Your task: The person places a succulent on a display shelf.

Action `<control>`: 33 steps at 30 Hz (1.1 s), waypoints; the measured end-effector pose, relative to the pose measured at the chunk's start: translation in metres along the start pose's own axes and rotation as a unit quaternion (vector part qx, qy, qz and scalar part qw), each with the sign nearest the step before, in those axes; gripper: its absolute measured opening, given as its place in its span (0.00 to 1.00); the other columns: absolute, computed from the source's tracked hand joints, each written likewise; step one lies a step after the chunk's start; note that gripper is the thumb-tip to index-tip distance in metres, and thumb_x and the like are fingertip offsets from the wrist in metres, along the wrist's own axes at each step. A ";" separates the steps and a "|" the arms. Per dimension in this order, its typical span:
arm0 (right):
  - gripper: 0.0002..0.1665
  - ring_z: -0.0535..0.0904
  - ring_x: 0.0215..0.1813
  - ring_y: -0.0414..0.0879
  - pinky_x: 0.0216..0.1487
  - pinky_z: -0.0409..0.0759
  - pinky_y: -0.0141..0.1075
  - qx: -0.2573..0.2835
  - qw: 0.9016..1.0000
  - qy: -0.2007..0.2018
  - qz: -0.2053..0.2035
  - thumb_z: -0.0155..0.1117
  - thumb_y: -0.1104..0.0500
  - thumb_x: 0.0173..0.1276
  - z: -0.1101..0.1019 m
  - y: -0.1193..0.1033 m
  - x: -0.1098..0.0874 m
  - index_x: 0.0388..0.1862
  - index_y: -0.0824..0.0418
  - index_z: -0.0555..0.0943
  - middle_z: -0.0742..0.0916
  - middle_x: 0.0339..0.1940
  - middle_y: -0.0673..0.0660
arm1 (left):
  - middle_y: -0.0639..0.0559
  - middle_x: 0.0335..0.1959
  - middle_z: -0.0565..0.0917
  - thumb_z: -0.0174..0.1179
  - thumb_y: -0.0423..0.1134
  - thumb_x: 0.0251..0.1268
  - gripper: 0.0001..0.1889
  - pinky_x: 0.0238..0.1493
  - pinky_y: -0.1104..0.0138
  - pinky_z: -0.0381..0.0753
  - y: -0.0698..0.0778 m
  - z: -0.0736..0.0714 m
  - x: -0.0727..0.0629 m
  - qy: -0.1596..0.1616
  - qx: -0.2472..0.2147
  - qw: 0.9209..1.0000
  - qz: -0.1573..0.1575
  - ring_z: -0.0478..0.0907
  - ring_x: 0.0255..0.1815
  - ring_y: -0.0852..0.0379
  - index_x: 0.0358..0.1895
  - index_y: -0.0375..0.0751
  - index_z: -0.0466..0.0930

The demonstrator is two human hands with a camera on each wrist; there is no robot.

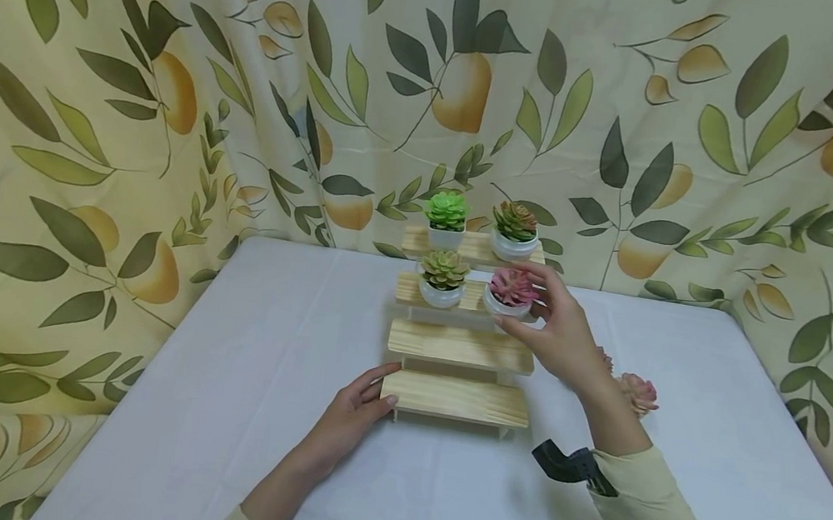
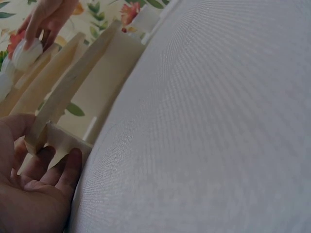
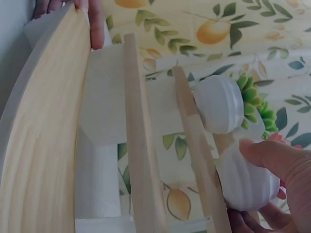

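Note:
A wooden tiered stand [image 1: 461, 345] with white supports rises in steps on the table. My right hand [image 1: 564, 329] holds a pink succulent [image 1: 512, 288] by its white pot [image 3: 249, 177], thumb and fingers around the pot, at the right end of the second step from the top. Beside it on that step sits an olive-green succulent [image 1: 444, 273]. On the top step are a bright green succulent [image 1: 447, 213] and a reddish-brown one [image 1: 515, 223]. My left hand [image 1: 352, 413] grips the left end of the lowest step, thumb above and fingers below in the left wrist view.
Pink succulents [image 1: 637, 393] stand on the table right of the stand, partly hidden by my right forearm. A white cloth covers the table [image 1: 266, 338]. A leaf-and-fruit patterned curtain [image 1: 250, 110] hangs behind and along the left side.

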State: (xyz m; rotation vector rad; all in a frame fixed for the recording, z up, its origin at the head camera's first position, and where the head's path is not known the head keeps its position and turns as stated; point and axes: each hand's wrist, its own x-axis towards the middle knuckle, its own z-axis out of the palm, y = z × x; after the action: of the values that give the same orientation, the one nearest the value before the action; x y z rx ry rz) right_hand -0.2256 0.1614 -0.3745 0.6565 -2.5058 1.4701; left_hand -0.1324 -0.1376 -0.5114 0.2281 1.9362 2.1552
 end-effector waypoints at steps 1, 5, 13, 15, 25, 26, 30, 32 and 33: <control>0.45 0.74 0.69 0.56 0.66 0.75 0.52 0.001 1.000 0.000 0.001 0.79 0.64 0.64 0.000 0.000 0.000 0.76 0.57 0.68 0.77 0.68 0.63 | 0.41 0.73 0.73 0.61 0.39 0.78 0.30 0.68 0.65 0.70 0.000 0.000 0.000 0.000 0.000 1.000 0.000 0.71 0.71 0.50 0.79 0.44 0.65; 0.45 0.74 0.68 0.57 0.67 0.74 0.54 0.002 1.000 0.001 0.003 0.79 0.63 0.64 0.001 -0.001 0.001 0.77 0.57 0.67 0.77 0.68 0.64 | 0.41 0.73 0.73 0.61 0.39 0.78 0.30 0.69 0.64 0.70 0.001 0.001 0.000 -0.003 -0.002 1.000 0.001 0.72 0.71 0.50 0.79 0.44 0.65; 0.45 0.73 0.69 0.58 0.68 0.73 0.54 0.005 1.000 -0.003 0.012 0.78 0.61 0.66 0.002 0.001 0.003 0.77 0.55 0.66 0.76 0.68 0.64 | 0.39 0.73 0.72 0.60 0.37 0.79 0.29 0.69 0.64 0.70 0.001 0.001 0.000 -0.004 -0.007 1.000 0.004 0.71 0.71 0.49 0.79 0.43 0.64; 0.45 0.73 0.69 0.58 0.68 0.73 0.54 0.005 1.000 -0.004 0.012 0.78 0.61 0.66 0.002 0.001 0.004 0.78 0.55 0.66 0.76 0.68 0.64 | 0.40 0.73 0.73 0.60 0.37 0.79 0.29 0.69 0.64 0.70 0.001 0.001 0.000 -0.004 -0.007 1.000 0.002 0.71 0.71 0.49 0.79 0.44 0.65; 0.46 0.73 0.69 0.59 0.67 0.73 0.56 0.005 1.000 -0.003 0.012 0.78 0.61 0.67 0.002 0.001 0.002 0.79 0.53 0.65 0.76 0.68 0.64 | 0.40 0.73 0.72 0.60 0.38 0.79 0.30 0.69 0.64 0.70 0.001 0.001 0.000 -0.005 0.000 1.000 0.002 0.71 0.72 0.49 0.79 0.43 0.64; 0.46 0.73 0.69 0.58 0.68 0.73 0.55 0.005 1.000 -0.002 0.012 0.78 0.61 0.67 0.003 0.001 0.002 0.79 0.52 0.65 0.76 0.68 0.64 | 0.40 0.73 0.72 0.60 0.38 0.79 0.30 0.69 0.64 0.70 0.001 0.001 0.000 -0.005 0.000 1.000 0.003 0.70 0.72 0.49 0.79 0.43 0.64; 0.45 0.73 0.69 0.58 0.68 0.73 0.55 0.000 1.000 0.001 0.009 0.77 0.61 0.68 0.003 0.001 0.002 0.79 0.52 0.65 0.76 0.68 0.64 | 0.40 0.73 0.72 0.60 0.38 0.79 0.30 0.68 0.65 0.70 0.001 0.001 0.000 -0.005 0.000 1.000 0.003 0.70 0.72 0.49 0.79 0.43 0.64; 0.46 0.73 0.70 0.58 0.68 0.73 0.55 -0.004 1.000 0.004 0.007 0.77 0.61 0.68 0.003 0.001 0.001 0.79 0.52 0.64 0.75 0.69 0.64 | 0.42 0.73 0.72 0.61 0.39 0.79 0.30 0.69 0.65 0.70 0.001 0.001 0.000 -0.004 -0.001 1.000 0.001 0.71 0.72 0.50 0.79 0.43 0.64; 0.46 0.72 0.70 0.59 0.68 0.73 0.55 -0.007 1.000 0.005 0.007 0.76 0.61 0.68 0.004 0.001 0.001 0.80 0.52 0.64 0.75 0.69 0.64 | 0.43 0.73 0.73 0.61 0.39 0.79 0.30 0.69 0.64 0.70 0.001 0.000 0.000 -0.004 -0.001 1.000 -0.001 0.71 0.72 0.50 0.79 0.44 0.64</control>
State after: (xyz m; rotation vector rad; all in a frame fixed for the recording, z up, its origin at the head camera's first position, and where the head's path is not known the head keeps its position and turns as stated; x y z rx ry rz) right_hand -0.2270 0.1583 -0.3764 0.6309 -2.5157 1.4561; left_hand -0.1327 -0.1374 -0.5100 0.2350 1.9285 2.1522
